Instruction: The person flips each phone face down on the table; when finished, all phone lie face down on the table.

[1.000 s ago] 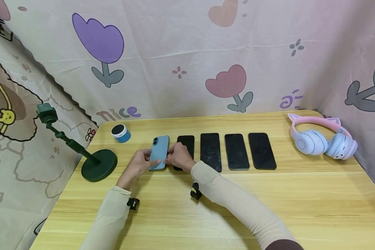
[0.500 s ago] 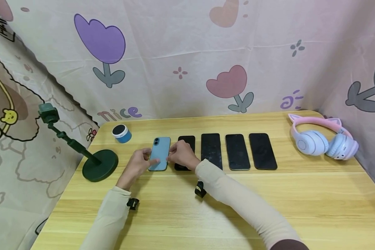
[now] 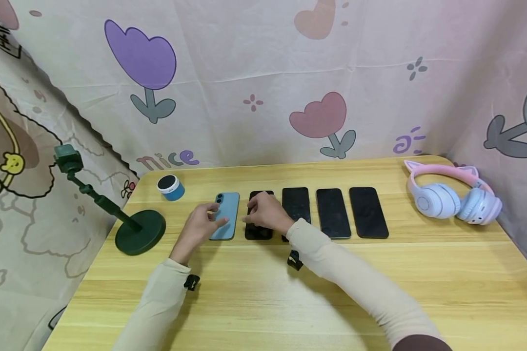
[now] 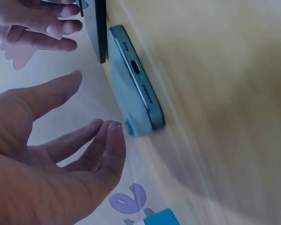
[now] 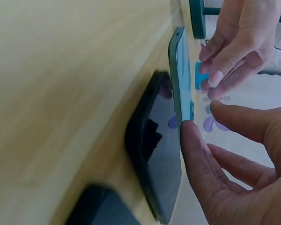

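Phones in a row on the wooden table (image 3: 290,292), five total, running left to right across the middle.

Far left: dark green stand (image 3: 133,229) with round base, at the table's left edge. Just right of it and farther back, small blue round speaker (image 3: 170,187).

Left hand (image 3: 200,225): over the left edge of the blue phone (image 3: 226,215). Fingers loosely curved and slightly spread, holding nothing; the left wrist view shows a gap between the fingertips (image 4: 113,140) and the phone edge. Contact cannot be told from the head view.

Blue phone lies flat, back up, camera end far, leftmost in the row, just beside the small black phone (image 3: 258,229).

Right hand (image 3: 267,213): over the small black phone, covering its middle. Fingers relaxed, a bit spread, not closed round anything. In the right wrist view the thumb looks to meet the blue phone's edge, but touching cannot be told for sure.

Right of that: three black phones, screen up, parallel, close but apart. Second black phone (image 3: 296,202) is partly covered by the right sleeve at its near end, then third black phone (image 3: 332,213), then fourth black phone (image 3: 368,212).

Far right: pink and lavender cat-ear headphones (image 3: 452,196), near the right edge, well apart from the phones.
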Motion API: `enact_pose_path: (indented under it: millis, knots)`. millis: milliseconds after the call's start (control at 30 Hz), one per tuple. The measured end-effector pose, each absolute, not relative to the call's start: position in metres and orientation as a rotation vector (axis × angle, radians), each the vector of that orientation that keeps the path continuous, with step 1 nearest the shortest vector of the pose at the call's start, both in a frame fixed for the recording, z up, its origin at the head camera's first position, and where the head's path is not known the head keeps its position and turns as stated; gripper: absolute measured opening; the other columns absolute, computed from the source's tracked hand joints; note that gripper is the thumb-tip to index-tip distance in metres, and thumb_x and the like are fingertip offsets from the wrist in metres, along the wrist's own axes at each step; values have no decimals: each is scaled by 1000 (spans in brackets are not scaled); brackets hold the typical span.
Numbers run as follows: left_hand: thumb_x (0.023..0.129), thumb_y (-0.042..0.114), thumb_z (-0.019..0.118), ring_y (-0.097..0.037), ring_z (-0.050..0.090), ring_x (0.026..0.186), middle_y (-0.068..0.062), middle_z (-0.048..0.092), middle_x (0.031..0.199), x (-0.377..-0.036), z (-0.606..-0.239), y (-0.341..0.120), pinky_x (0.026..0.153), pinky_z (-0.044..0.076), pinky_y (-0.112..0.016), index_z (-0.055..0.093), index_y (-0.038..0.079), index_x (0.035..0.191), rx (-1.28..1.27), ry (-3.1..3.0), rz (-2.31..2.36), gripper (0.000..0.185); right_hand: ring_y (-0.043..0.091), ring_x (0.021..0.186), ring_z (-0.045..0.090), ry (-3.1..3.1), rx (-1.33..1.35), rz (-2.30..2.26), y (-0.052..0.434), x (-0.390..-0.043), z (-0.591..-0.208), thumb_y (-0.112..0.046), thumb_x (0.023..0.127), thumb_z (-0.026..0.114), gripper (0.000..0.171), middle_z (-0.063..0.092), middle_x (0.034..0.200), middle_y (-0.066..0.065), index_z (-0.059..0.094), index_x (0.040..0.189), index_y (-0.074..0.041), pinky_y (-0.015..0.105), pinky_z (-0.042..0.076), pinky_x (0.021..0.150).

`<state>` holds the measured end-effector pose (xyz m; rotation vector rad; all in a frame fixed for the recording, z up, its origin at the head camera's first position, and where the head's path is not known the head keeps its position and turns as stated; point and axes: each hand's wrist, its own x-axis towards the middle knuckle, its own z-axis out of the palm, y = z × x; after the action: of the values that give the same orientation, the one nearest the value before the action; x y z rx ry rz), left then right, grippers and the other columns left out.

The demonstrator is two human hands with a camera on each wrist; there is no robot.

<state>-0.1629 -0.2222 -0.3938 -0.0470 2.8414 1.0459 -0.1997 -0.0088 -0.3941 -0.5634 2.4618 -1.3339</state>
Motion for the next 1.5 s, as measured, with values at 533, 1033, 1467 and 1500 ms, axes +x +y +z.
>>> enact_pose_path:
  millis: [533, 1033, 1467, 1500]
  knots:
    - [96, 24, 72, -35, 60, 118, -20, 62, 132, -167, -394, -197, 95, 51, -51, 59, -3, 137, 35, 2851, 1003, 51, 17, 67, 70, 2632, -412, -1142, 28, -213, -394, -22, 87, 83, 53, 71, 73, 0, 65, 129, 5, 42, 57, 88]
    - [93, 23, 76, -33, 62, 108, -19, 67, 121, -168, -399, -181, 89, 52, -49, 63, -4, 131, 70, 2857, 1022, 49, 20, 62, 72, 2624, -376, -1165, 42, -215, -397, -16, 87, 82, 32, 72, 70, 11, 72, 106, 8, 38, 58, 81]
    - [92, 25, 78, -30, 62, 108, -16, 68, 119, -171, -404, -171, 89, 53, -45, 65, -4, 130, 24, 2862, 921, 50, 16, 56, 70, 2590, -354, -1159, 40, -215, -405, -17, 87, 83, 25, 68, 62, 8, 72, 87, 6, 24, 48, 52]
    - [91, 25, 79, -30, 63, 110, -16, 68, 120, -172, -404, -170, 91, 53, -45, 66, -4, 130, 21, 2864, 912, 50, 16, 56, 70, 2590, -356, -1153, 39, -216, -406, -18, 87, 83, 25, 68, 61, 8, 72, 80, 4, 23, 43, 49]
